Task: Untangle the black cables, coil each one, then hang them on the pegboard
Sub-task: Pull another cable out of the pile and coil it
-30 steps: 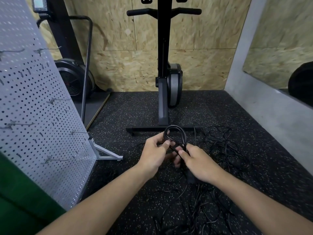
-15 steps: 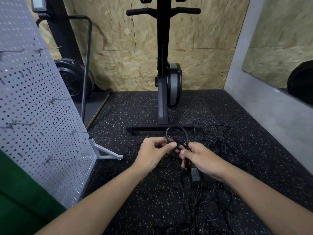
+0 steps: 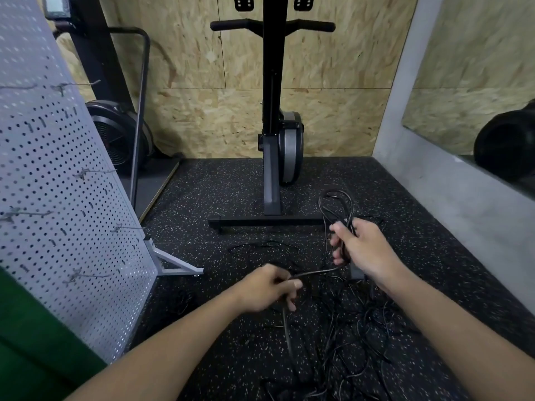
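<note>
Cable coil (image 3: 337, 208) gripped in right hand (image 3: 364, 251), fingers (image 3: 337, 259) curled round it; left hand (image 3: 267, 287) has parted from it, pinching the trailing run (image 3: 314, 272). Coiling continues, hanging not begun.

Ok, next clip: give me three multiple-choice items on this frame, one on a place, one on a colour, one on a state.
1. Where does the pegboard stand?
A. at the person's left
B. at the person's right
C. straight ahead against the wall

2. What colour is the coiled cable?
A. white
B. black
C. orange

3. What is the right hand doing?
A. hanging open
B. gripping the cable's loops
C. pressing on the pegboard

Answers:
1 A: the board stands upright and fills the left edge of the view.
2 B: the loops are black, like the tangle on the floor.
3 B: its fingers curl round the loops, while the left hand pinches the strand running from them.
</note>
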`<control>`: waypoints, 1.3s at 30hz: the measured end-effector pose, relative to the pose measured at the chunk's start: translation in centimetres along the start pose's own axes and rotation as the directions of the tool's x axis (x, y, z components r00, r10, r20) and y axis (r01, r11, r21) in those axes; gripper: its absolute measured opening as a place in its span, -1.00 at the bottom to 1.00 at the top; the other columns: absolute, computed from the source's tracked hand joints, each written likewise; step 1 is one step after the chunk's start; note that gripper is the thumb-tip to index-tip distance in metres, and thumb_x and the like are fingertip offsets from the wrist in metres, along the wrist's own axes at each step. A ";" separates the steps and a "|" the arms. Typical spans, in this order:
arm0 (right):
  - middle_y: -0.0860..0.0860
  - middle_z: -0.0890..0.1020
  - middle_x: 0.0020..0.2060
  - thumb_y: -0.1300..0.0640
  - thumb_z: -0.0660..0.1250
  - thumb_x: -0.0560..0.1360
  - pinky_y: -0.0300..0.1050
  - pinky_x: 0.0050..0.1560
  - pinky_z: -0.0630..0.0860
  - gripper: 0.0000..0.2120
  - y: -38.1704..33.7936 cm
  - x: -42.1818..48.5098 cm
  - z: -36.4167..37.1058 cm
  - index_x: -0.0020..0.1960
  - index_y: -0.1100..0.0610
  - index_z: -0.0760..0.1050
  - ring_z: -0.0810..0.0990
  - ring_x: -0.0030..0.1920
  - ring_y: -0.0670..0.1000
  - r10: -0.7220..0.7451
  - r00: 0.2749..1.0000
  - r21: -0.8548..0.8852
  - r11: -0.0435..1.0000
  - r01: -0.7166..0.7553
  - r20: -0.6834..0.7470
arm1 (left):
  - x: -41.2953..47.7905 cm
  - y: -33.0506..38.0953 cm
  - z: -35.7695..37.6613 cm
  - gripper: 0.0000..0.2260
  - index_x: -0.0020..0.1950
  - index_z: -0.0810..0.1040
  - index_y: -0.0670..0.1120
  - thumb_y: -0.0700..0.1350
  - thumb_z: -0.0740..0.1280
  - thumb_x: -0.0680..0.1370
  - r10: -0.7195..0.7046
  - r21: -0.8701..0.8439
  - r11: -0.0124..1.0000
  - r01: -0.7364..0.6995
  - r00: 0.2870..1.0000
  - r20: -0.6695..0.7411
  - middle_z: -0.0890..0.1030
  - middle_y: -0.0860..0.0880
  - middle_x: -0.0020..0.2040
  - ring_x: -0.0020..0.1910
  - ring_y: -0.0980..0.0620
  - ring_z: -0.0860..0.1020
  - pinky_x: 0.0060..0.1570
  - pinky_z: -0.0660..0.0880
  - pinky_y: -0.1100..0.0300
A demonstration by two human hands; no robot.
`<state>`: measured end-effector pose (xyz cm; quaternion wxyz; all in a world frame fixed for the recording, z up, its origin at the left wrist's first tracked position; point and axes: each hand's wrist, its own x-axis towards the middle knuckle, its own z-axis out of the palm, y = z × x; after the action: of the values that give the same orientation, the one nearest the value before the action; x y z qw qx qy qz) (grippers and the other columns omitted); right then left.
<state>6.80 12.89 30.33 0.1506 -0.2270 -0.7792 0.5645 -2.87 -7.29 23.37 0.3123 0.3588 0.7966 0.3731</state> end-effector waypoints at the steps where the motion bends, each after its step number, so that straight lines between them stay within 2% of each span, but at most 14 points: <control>1: 0.06 0.66 -0.21 0.10 0.24 0.72 -0.12 -0.28 0.64 -0.83 0.4 0.0 -0.3 0.04 0.16 0.54 0.64 -0.34 0.00 -0.018 1.000 -0.165 0.986 0.017 -0.005 | -0.1 0.3 -0.5 -0.69 0.01 0.62 -0.12 0.11 0.30 0.69 0.018 -0.036 0.999 -0.020 0.999 -0.038 0.76 -0.06 -0.15 -0.41 0.05 0.53 -0.30 0.45 0.10; 3: 0.05 0.67 -0.19 0.07 0.22 0.72 -0.27 -0.34 0.55 -0.84 1.1 -0.4 -0.3 0.02 0.08 0.52 0.68 -0.30 -0.01 0.027 0.997 -0.432 0.902 0.007 0.071 | -0.6 1.3 -1.0 -0.75 -0.02 0.60 -0.09 0.08 0.35 0.66 0.096 -0.049 0.993 -0.105 0.983 -0.157 0.70 -0.02 -0.29 -0.38 0.08 0.62 -0.23 0.53 0.10; 6: 0.03 0.62 -0.18 0.01 0.19 0.73 -0.16 -0.32 0.46 -0.79 1.1 -1.0 1.1 -0.04 0.05 0.46 0.67 -0.20 0.03 0.089 0.974 -0.628 0.776 0.063 0.208 | -0.6 2.4 -1.2 -0.83 -0.07 0.66 -0.04 0.05 0.47 0.59 0.311 0.169 0.949 -0.265 0.869 -0.384 0.63 0.11 -0.21 -0.23 0.20 0.58 -0.15 0.49 0.22; 9: 0.00 0.55 -0.23 -0.05 0.12 0.74 -0.14 -0.33 0.36 -0.72 0.1 -1.5 2.6 -0.07 0.04 0.44 0.54 -0.26 -0.02 0.112 0.950 -0.664 0.739 0.115 0.290 | -0.3 2.7 -1.8 -0.85 -0.04 0.68 -0.02 0.05 0.50 0.56 0.485 0.311 0.874 -0.374 0.726 -0.488 0.60 0.11 -0.09 -0.09 0.13 0.57 -0.07 0.48 0.29; 11: 0.04 0.57 -0.26 -0.08 0.08 0.74 -0.13 -0.32 0.38 -0.65 -0.5 -1.8 3.1 -0.03 0.09 0.50 0.51 -0.30 -0.03 0.162 0.929 -0.570 0.820 0.061 0.332 | -0.3 2.5 -2.0 -0.84 -0.04 0.67 -0.02 0.05 0.52 0.55 0.501 0.317 0.865 -0.389 0.694 -0.517 0.57 0.12 -0.07 -0.10 0.12 0.56 -0.09 0.46 0.31; 13: 0.14 0.60 -0.26 -0.23 0.06 0.65 -0.12 -0.26 0.43 -0.53 -1.0 -2.1 3.1 -0.02 0.10 0.55 0.51 -0.28 0.01 0.220 0.903 -0.404 0.913 -0.058 0.368 | -0.3 2.2 -2.3 -0.84 -0.06 0.66 -0.02 0.04 0.54 0.52 0.479 0.306 0.878 -0.369 0.695 -0.536 0.55 0.12 -0.08 -0.12 0.12 0.53 -0.11 0.45 0.32; 15: 0.07 0.55 -0.27 -0.37 0.10 0.49 -0.03 -0.22 0.46 -0.50 -1.0 -2.1 2.9 -0.06 0.05 0.51 0.49 -0.26 0.04 0.231 0.875 -0.429 0.903 -0.029 0.426 | -0.3 1.7 -2.6 -0.79 -0.08 0.61 -0.01 0.05 0.58 0.48 0.438 0.276 0.899 -0.340 0.715 -0.545 0.52 0.12 -0.09 -0.11 0.12 0.52 -0.11 0.43 0.33; 19: 0.00 0.54 -0.26 -0.20 0.22 0.67 0.21 -0.16 0.58 -0.69 -0.7 -2.2 2.9 0.16 0.03 0.50 0.52 -0.28 -0.01 0.199 0.798 -0.593 0.771 0.230 0.568 | -0.4 0.7 -3.0 -0.66 0.03 0.58 0.05 0.14 0.61 0.41 0.355 0.225 0.934 -0.277 0.776 -0.522 0.48 0.16 0.02 -0.06 0.27 0.48 -0.09 0.44 0.38; 22: -0.02 0.47 -0.31 -0.13 0.17 0.71 0.09 -0.23 0.57 -0.74 -0.9 -2.3 2.9 0.10 0.05 0.48 0.48 -0.36 -0.03 0.234 0.771 -0.602 0.765 0.230 0.593 | -0.5 0.6 -3.1 -0.60 0.16 0.64 0.09 0.20 0.59 0.41 0.345 0.254 0.935 -0.249 0.809 -0.477 0.56 0.16 -0.03 -0.08 0.28 0.51 -0.05 0.48 0.33; 26: 0.03 0.52 -0.25 -0.16 0.12 0.72 0.15 -0.20 0.63 -0.68 -1.2 -2.4 3.1 0.01 0.07 0.43 0.53 -0.32 0.04 0.232 0.761 -0.612 0.747 0.260 0.606 | -0.3 0.8 -3.2 -0.71 0.06 0.73 0.07 0.20 0.54 0.46 0.360 0.265 0.928 -0.263 0.815 -0.453 0.63 0.16 -0.06 -0.03 0.22 0.59 0.03 0.56 0.22; 30: 0.00 0.55 -0.22 -0.14 0.13 0.72 0.16 -0.24 0.62 -0.66 -1.8 -1.9 1.9 0.00 0.11 0.45 0.56 -0.31 0.01 0.170 0.815 -0.537 0.821 0.194 0.554 | -0.8 0.6 -3.5 -0.80 0.14 0.71 0.08 0.13 0.39 0.63 0.280 0.108 0.960 -0.259 0.849 -0.448 0.71 0.16 -0.03 0.00 0.24 0.64 0.07 0.54 0.29; 35: 0.06 0.62 -0.19 -0.14 0.12 0.72 0.13 -0.11 0.64 -0.62 -1.2 -1.7 0.8 0.00 0.16 0.46 0.64 -0.29 0.02 -0.004 0.948 -0.452 0.878 0.156 0.320 | -1.8 0.0 -4.1 -0.83 0.22 0.64 0.14 -0.02 0.29 0.72 0.127 -0.070 0.983 -0.170 0.904 -0.408 0.75 0.11 -0.05 -0.03 0.16 0.69 0.11 0.59 0.17; 37: 0.11 0.66 -0.13 -0.14 0.10 0.72 0.08 -0.07 0.65 -0.62 -0.6 -2.0 1.2 -0.01 0.14 0.46 0.68 -0.24 0.03 -0.050 0.967 -0.453 0.877 0.163 0.251 | -1.8 0.1 -3.8 -0.81 0.24 0.68 0.14 -0.07 0.35 0.69 0.105 -0.075 0.985 -0.155 0.886 -0.452 0.74 0.13 -0.04 0.00 0.21 0.67 0.10 0.55 0.28; 39: 0.03 0.67 -0.15 -0.13 0.10 0.72 0.09 -0.03 0.65 -0.63 0.3 -2.1 1.9 -0.03 0.14 0.46 0.68 -0.23 -0.01 -0.084 0.976 -0.423 0.891 0.165 0.202 | -1.7 0.8 -3.3 -0.83 0.21 0.72 0.10 -0.02 0.40 0.65 0.099 -0.009 0.993 -0.120 0.855 -0.510 0.69 0.16 -0.03 0.02 0.28 0.63 0.04 0.45 0.45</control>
<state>7.69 10.35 29.52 0.0613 -0.1529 -0.9093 0.3822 -4.23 -9.51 26.11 0.0767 0.2862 0.8213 0.4876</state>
